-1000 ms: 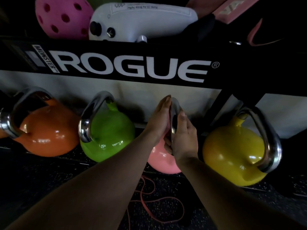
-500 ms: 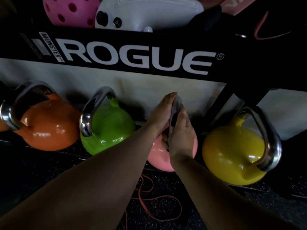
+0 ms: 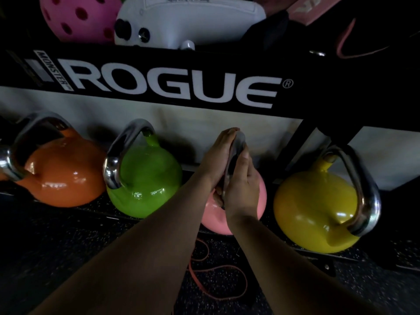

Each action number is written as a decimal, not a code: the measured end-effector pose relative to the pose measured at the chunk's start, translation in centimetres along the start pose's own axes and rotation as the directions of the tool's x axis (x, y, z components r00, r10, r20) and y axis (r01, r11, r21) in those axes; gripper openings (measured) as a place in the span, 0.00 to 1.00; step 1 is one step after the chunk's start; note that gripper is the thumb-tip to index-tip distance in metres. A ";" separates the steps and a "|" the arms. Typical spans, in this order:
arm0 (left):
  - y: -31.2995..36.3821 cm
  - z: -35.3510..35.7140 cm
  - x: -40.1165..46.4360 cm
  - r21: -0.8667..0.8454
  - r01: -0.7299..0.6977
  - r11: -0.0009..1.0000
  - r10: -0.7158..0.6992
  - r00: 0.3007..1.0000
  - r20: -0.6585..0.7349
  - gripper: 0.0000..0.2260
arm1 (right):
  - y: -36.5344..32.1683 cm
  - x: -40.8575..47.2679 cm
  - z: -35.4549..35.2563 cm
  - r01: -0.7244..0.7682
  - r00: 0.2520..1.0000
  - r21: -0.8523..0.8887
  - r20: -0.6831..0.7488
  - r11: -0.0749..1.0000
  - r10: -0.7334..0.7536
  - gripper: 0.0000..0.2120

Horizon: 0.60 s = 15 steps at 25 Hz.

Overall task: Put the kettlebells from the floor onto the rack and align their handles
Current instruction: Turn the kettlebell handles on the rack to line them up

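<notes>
Several kettlebells stand in a row on the low shelf of the black rack (image 3: 159,71): orange (image 3: 66,176), green (image 3: 150,178), pink (image 3: 216,219) and yellow (image 3: 313,212). The pink kettlebell's steel handle (image 3: 238,144) points edge-on toward me. My left hand (image 3: 218,155) lies flat against the handle's left side and my right hand (image 3: 244,185) wraps its right side, so both hold it. The hands hide most of the pink bell. The other handles slant at differing angles.
On the upper shelf lie a pink perforated ball (image 3: 77,17), a white bag (image 3: 188,21) and dark gear. A pink resistance band (image 3: 218,278) loops on the speckled black floor (image 3: 68,258) below the pink bell. A black rack upright (image 3: 300,142) runs between pink and yellow.
My view has shifted slightly, so the rack and bells sit a little differently in frame. Both hands stay clamped on the pink kettlebell's handle, which remains edge-on.
</notes>
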<state>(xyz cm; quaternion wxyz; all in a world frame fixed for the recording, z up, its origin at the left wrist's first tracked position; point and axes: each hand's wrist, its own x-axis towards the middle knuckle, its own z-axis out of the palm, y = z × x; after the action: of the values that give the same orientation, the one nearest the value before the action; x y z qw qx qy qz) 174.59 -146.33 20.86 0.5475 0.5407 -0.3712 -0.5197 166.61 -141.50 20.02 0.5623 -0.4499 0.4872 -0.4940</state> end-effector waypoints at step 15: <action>-0.5 0.0 0.1 0.060 -0.024 0.998 0.027 0.998 -0.050 0.19 | 0.0 0.2 -0.8 -0.013 0.996 0.013 0.088 1.000 0.012 0.22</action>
<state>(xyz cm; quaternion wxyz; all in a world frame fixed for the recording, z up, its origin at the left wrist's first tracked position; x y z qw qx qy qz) 174.51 -146.33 20.40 0.5471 0.5648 -0.3794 -0.4876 165.81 -141.73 19.93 0.5892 -0.4645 0.4614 -0.4735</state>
